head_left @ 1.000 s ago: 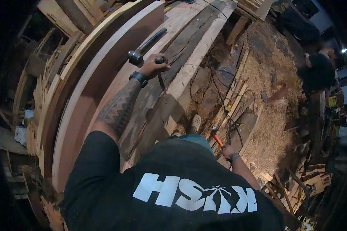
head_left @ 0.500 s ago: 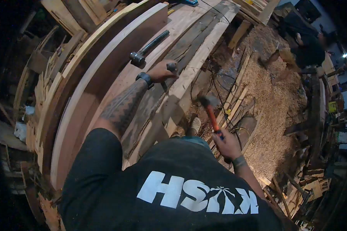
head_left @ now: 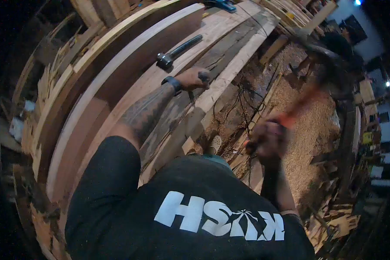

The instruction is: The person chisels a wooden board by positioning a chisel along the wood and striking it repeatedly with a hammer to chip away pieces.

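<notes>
My left hand (head_left: 196, 78) is closed around what looks like a chisel (head_left: 203, 76), held upright over the wooden boards. The chisel's dark top end shows above my fist; its lower part is mostly hidden. My right hand (head_left: 269, 141) grips a hammer (head_left: 304, 100) by its orange handle, raised to the right, apart from the chisel. Motion smears the hammer and its head. Beyond my left hand, a dark hammer-shaped tool (head_left: 180, 51) lies on the pale plank.
Tall curved timbers (head_left: 91, 89) stand along the left. Sawdust and shavings (head_left: 305, 149) cover the floor to the right, with dark cables (head_left: 242, 102) beside the boards. Another person (head_left: 337, 45) is at the upper right. Scrap wood (head_left: 333, 225) lies at the lower right.
My right hand has swung the hammer up and to the right, away from the boards. My left hand keeps its hold on the chisel. The whole view has shifted slightly.
</notes>
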{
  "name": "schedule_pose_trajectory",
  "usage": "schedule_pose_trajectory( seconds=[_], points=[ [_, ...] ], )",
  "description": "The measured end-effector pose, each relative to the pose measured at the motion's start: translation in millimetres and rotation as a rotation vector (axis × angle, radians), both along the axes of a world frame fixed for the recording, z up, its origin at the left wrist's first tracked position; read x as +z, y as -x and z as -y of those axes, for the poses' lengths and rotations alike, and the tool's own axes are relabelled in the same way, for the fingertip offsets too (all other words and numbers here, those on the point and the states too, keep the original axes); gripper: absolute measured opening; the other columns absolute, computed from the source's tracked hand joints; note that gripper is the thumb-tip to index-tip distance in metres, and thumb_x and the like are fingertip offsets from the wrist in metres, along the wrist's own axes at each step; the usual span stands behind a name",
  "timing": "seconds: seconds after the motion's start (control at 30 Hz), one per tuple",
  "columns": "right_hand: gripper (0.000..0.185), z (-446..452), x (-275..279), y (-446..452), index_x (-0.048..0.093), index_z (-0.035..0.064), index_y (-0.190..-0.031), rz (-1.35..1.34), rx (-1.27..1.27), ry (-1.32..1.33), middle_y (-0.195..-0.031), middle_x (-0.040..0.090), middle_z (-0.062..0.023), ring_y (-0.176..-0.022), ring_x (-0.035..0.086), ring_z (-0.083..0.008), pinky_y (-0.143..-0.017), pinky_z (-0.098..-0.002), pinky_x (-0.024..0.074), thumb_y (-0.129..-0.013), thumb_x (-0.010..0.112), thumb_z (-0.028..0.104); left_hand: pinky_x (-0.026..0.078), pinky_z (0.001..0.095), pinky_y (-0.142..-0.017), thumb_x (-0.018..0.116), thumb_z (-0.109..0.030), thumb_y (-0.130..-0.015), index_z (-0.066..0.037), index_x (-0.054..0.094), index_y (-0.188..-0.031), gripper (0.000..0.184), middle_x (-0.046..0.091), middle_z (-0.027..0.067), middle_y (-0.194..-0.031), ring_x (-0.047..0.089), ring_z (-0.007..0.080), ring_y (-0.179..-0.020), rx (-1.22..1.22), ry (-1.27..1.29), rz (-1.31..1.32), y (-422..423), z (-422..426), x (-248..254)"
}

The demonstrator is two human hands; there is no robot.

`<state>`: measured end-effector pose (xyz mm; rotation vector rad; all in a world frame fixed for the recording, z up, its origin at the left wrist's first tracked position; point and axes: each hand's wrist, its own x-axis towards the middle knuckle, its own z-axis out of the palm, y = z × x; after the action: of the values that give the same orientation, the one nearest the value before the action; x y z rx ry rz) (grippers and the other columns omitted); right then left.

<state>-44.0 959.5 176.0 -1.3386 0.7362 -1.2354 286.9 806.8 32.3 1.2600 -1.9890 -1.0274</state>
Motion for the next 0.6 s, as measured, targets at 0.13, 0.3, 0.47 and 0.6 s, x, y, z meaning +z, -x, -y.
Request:
schedule_pose_trajectory(
  seconds=[0.13,0.3,0.47,0.6],
  points=[
    [0.019,9,37,-6,0.057,0.0064,-0.096,-0.025,-0.016,0.49,-0.071,0.058,-0.0056,-0.063,0.056,-0.0148,-0.052,-0.0297,0.0459,-0.099,0.051,0.024,0.046,0.039,-0.072,0.084,-0.025,-0.074,-0.005,0.061,-0.091,0.035,0.062,0.0079,-0.08,0.058,0.0219,-0.078,-0.017,-0.052,-0.013,7,-2,3],
    [0.019,15,-75,-20,0.057,-0.0021,-0.095,-0.814,0.125,-0.047,-0.09,0.061,-0.0124,-0.093,0.061,-0.0276,-0.082,-0.0429,0.0504,-0.093,0.063,0.016,0.044,0.0392,-0.069,0.082,-0.03,-0.075,-0.006,0.058,-0.082,0.034,0.058,0.0074,-0.073,0.054,0.0217,-0.074,-0.031,0.061,-0.012,14,-1,-7],
    [0.019,11,-71,29,0.056,0.0025,-0.096,-0.295,-0.215,-0.106,-0.076,0.059,-0.0069,-0.064,0.06,-0.0194,-0.056,-0.0351,0.0503,-0.1,0.06,0.02,0.045,0.04,-0.07,0.083,-0.029,-0.073,-0.007,0.059,-0.083,0.034,0.06,0.0067,-0.075,0.056,0.0222,-0.075,-0.006,-0.059,0.027,13,-5,11],
    [0.018,12,37,26,0.05,0.0072,-0.108,0.22,-0.146,0.404,-0.067,0.051,-0.0033,-0.054,0.054,-0.0178,-0.046,-0.0321,0.0474,-0.103,0.056,0.024,0.042,0.0384,-0.065,0.082,-0.027,-0.079,-0.007,0.054,-0.082,0.034,0.052,0.0038,-0.073,0.05,0.0186,-0.072,-0.103,-0.025,-0.018,24,-6,5]
  ],
)
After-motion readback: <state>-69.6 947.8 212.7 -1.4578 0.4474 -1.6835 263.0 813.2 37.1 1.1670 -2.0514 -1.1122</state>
